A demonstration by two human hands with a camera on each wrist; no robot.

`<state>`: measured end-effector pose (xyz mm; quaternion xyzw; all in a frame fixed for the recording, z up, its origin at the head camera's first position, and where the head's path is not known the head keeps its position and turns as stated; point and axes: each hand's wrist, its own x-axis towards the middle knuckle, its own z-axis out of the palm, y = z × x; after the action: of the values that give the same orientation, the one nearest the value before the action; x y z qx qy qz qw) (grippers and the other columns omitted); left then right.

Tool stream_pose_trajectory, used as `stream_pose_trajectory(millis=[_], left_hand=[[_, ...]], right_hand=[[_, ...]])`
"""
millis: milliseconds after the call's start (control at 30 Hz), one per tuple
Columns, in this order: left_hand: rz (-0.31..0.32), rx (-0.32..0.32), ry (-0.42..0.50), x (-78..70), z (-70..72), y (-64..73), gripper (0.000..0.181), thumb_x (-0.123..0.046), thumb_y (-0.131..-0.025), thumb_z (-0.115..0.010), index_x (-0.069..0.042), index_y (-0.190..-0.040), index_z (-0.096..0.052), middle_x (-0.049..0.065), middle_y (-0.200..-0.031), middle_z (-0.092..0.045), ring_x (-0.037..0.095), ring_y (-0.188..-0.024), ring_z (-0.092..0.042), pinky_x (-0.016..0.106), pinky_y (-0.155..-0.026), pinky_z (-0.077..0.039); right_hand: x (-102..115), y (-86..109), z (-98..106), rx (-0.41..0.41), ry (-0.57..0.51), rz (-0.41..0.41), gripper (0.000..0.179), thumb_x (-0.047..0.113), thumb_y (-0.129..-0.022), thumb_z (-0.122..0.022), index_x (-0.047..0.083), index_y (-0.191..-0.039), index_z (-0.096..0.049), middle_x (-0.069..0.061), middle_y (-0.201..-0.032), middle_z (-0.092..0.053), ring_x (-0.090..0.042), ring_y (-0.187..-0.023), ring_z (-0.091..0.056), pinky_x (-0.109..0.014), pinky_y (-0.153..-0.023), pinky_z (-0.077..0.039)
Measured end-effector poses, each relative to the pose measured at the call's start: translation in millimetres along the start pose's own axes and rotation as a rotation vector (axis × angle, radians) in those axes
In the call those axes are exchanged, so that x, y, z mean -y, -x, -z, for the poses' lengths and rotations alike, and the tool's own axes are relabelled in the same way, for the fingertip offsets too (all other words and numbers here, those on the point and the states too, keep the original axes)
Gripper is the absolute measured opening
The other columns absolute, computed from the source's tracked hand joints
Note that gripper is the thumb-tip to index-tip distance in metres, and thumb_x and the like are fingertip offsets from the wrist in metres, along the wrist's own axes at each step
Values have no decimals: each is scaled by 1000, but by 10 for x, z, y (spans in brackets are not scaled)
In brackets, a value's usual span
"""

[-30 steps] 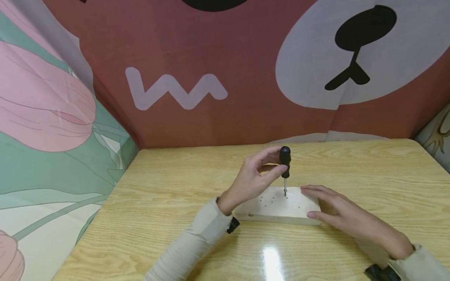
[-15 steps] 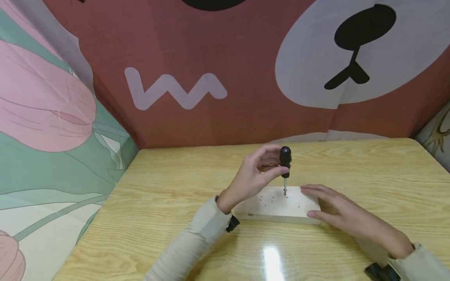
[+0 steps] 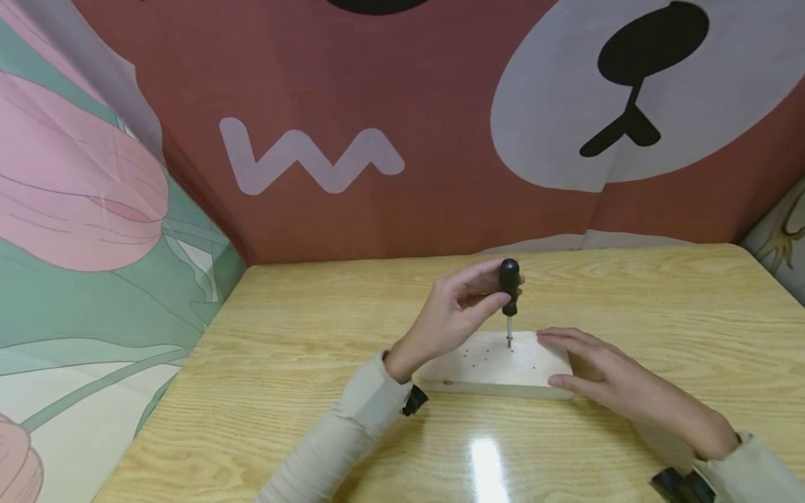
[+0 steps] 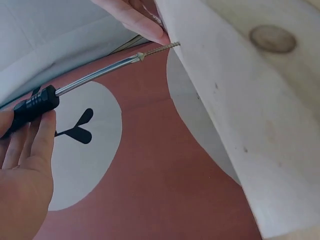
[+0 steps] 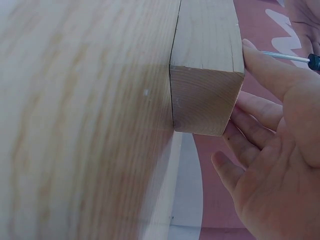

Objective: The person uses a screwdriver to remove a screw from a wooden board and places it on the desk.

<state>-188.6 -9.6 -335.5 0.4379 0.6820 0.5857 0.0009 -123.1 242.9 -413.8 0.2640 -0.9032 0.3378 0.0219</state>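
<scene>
Black-handled screwdriver (image 3: 509,276) gripped upright by left hand (image 3: 445,311), screw (image 4: 161,49) at its tip set to wooden block (image 3: 497,374); block laid short of worktop (image 3: 314,321) far edge, midway between corners, right end touched by spread right hand (image 3: 604,367)

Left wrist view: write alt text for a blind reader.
The left grip holds a black-handled screwdriver, its shaft meeting a screw whose tip reaches a pale wooden board. Part of the right grip shows beside the board; behind is a patterned backdrop.
</scene>
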Motion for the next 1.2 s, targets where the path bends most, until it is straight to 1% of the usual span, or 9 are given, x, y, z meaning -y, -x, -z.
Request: stream_pose_trajectory(millis=[167,300,433,533,600,733,1000,1133,1200], left_hand=[[10,-39,14,-2,-1,-12,41,6,-91,-66,7,-130,-56,28,-114,-68,33,-103,-71,30,-87,-61],[33,-79,43,12,-8,-11,42,8,-87,-69,7,-127,-57,29,-110,-68,33,-99,-71,31,-83,-62],[31,-99,29,30,-10,-6,40,6,-89,-68,6,-128,-59,27,-110,-69,28,-98,-72,31,-83,-62],[3,-83,25,39,1,-9,38,5,-92,-64,8,-129,-58,28,-115,-68,30,-103,-71,31,-85,-61],[-15,-55,39,37,14,-13,38,6,-94,-62,9,-131,-56,29,-120,-66,34,-107,-70,32,-89,-60],[-18,-10,58,23,27,-17,39,8,-94,-60,10,-133,-52,31,-123,-64,38,-110,-68,32,-93,-58],[21,-56,46,11,-9,-8,41,10,-87,-69,9,-126,-56,30,-114,-67,39,-100,-70,32,-86,-61],[22,-68,66,19,-37,-7,37,9,-90,-66,10,-125,-57,31,-115,-66,40,-102,-69,32,-86,-61],[20,-60,80,19,-41,-6,35,8,-92,-63,11,-126,-56,32,-117,-66,40,-106,-68,33,-88,-60]], right_hand=[[-17,-5,-12,-32,0,37,55,26,-92,-71,12,-142,-53,-10,-143,-55,-29,-129,-49,4,-100,-24],[-23,-8,-13,-40,19,51,55,25,-92,-71,12,-142,-53,-10,-143,-55,-25,-129,-49,4,-100,-23],[-25,-7,-8,-34,21,46,55,26,-92,-71,12,-142,-53,-10,-143,-55,-26,-129,-49,3,-100,-24],[-24,-6,-3,-20,9,30,55,27,-93,-70,13,-143,-53,-10,-144,-54,-27,-130,-48,3,-99,-24],[-23,-7,-1,-21,5,32,55,26,-93,-70,13,-143,-52,-11,-144,-54,-27,-130,-48,3,-99,-24],[-19,-7,0,-37,13,53,55,25,-92,-71,12,-143,-53,-11,-143,-55,-26,-129,-48,4,-100,-23],[-2,-9,13,10,3,-11,55,30,-94,-69,14,-144,-52,-11,-145,-54,-33,-131,-49,-2,-100,-30],[-1,-5,20,15,-2,-17,55,30,-94,-69,13,-144,-52,-11,-145,-54,-33,-131,-49,-3,-99,-33],[-1,-3,22,11,0,-13,55,30,-94,-69,13,-143,-52,-11,-144,-54,-33,-131,-49,-3,-99,-33]])
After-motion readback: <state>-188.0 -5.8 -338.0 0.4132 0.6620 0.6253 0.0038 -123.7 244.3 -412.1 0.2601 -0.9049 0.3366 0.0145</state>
